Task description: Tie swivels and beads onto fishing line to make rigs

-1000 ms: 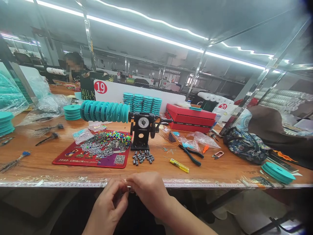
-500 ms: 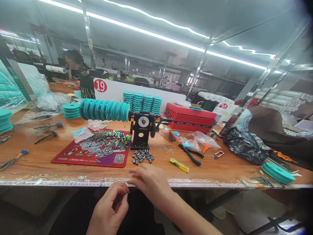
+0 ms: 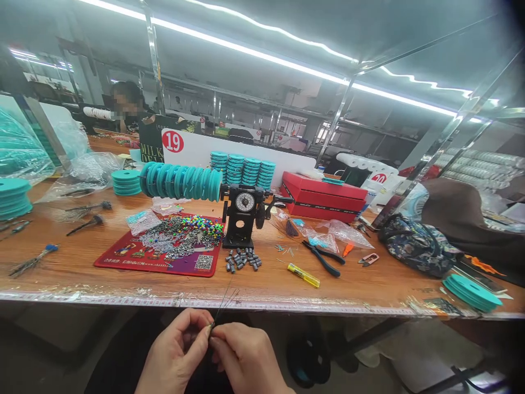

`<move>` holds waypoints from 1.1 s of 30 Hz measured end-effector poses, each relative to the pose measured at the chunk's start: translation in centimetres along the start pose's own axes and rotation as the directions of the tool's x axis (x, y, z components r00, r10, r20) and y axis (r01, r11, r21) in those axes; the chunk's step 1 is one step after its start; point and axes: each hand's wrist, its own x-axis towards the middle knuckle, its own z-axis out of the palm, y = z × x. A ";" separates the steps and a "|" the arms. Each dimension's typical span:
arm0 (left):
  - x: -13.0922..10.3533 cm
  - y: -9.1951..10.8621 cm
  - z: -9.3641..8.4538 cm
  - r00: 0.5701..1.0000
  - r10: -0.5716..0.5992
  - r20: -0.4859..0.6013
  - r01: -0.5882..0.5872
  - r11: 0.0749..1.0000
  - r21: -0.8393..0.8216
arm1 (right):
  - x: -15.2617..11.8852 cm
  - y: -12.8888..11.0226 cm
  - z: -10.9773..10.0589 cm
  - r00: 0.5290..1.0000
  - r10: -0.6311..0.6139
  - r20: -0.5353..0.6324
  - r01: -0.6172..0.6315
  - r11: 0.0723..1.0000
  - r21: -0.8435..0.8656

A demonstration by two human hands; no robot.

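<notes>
Pinches a bundle of thin dark strands [image 3: 224,306] between thumb and fingers of the left hand [image 3: 176,347], in front of the tabletop's [image 3: 156,285] front edge and left of its middle. Points the strands up and to the right, fanned at the free ends and overlapping the front edge in view. Has the right hand [image 3: 248,353] at the lower end of the same bundle, fingers curled in, tips close against the left hand's; cannot tell whether gripping the strands too.

Faces, beyond the front edge, loose dark grey cylinders [image 3: 243,260], then a black winder [image 3: 238,224] with a white dial, bearing a row of turquoise spools [image 3: 180,182] extending toward the left edge. Shows below that row a red mat [image 3: 109,261], heaped with coloured beads [image 3: 200,227] and small metal pieces [image 3: 186,250].

Carries, right of the winder, a yellow-handled tool [image 3: 303,275] and black-handled pliers [image 3: 326,264], spread open. Includes a red box [image 3: 324,196] toward the back edge, a blue-tipped bunch [image 3: 35,261] near the left edge and stacked turquoise discs [image 3: 471,293] near the right front corner.
</notes>
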 end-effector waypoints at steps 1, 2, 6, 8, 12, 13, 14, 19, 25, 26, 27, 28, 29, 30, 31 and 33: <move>0.0 -0.1 -0.1 0.999 0.041 -0.002 -0.040 0.997 0.060 | -0.1 0.1 -0.1 0.994 -0.094 -0.048 0.089 0.992 -0.092; 0.0 -0.3 -0.3 0.996 0.089 -0.002 -0.088 0.988 0.125 | -0.1 0.2 -0.3 0.981 -0.173 -0.083 0.155 0.970 -0.188; 0.0 -0.5 -0.6 0.956 0.292 0.031 -0.285 0.897 0.338 | 0.4 -0.1 -1.3 0.917 -0.378 -0.126 0.279 0.835 -0.475; 0.1 -0.3 -0.7 0.934 0.354 0.055 -0.346 0.850 0.397 | 1.1 -0.5 -2.1 0.900 -0.432 -0.056 0.348 0.790 -0.505; 0.4 0.1 -0.5 0.902 0.424 0.077 -0.403 0.766 0.501 | 2.8 -0.4 -3.2 0.912 -0.395 0.108 0.393 0.767 -0.508; 0.4 0.2 -0.4 0.892 0.445 0.077 -0.416 0.745 0.521 | 3.2 -0.3 -3.3 0.928 -0.355 0.117 0.364 0.790 -0.494; 0.4 0.2 -0.3 0.881 0.467 0.075 -0.430 0.724 0.539 | 3.7 -0.1 -3.3 0.946 -0.301 0.122 0.322 0.830 -0.455; 0.7 -0.2 0.6 0.736 0.674 0.057 -0.532 0.525 0.664 | 5.2 0.4 -3.6 0.954 0.148 0.260 -0.160 0.987 0.025; 1.6 -1.6 0.9 0.527 0.844 0.100 -0.646 0.322 0.693 | 6.5 1.0 -3.9 0.809 0.323 0.491 -0.461 0.867 0.189; 1.5 -1.7 0.9 0.526 0.844 0.103 -0.652 0.323 0.686 | 6.6 0.9 -4.0 0.803 0.318 0.503 -0.455 0.874 0.173; 1.4 -1.8 0.8 0.531 0.841 0.106 -0.654 0.327 0.682 | 6.5 0.8 -4.1 0.799 0.325 0.506 -0.455 0.877 0.156; 1.2 -1.8 0.8 0.561 0.822 0.097 -0.642 0.357 0.678 | 6.3 0.6 -4.2 0.818 0.331 0.471 -0.433 0.892 0.126; 1.0 -1.7 0.7 0.620 0.781 0.075 -0.613 0.424 0.667 | 5.9 0.3 -4.3 0.861 0.326 0.391 -0.382 0.921 0.073; 0.7 -1.7 0.6 0.701 0.713 0.033 -0.564 0.525 0.638 | 5.4 -0.1 -4.3 0.916 0.298 0.269 -0.308 0.951 -0.003; 0.4 -1.6 0.5 0.793 0.609 -0.014 -0.489 0.649 0.583 | 4.7 -0.5 -4.3 0.963 0.237 0.125 -0.226 0.969 -0.095; 0.0 -1.5 0.3 0.940 0.332 -0.080 -0.275 0.875 0.398 | 3.1 -1.1 -3.9 0.993 0.080 -0.083 -0.098 0.966 -0.241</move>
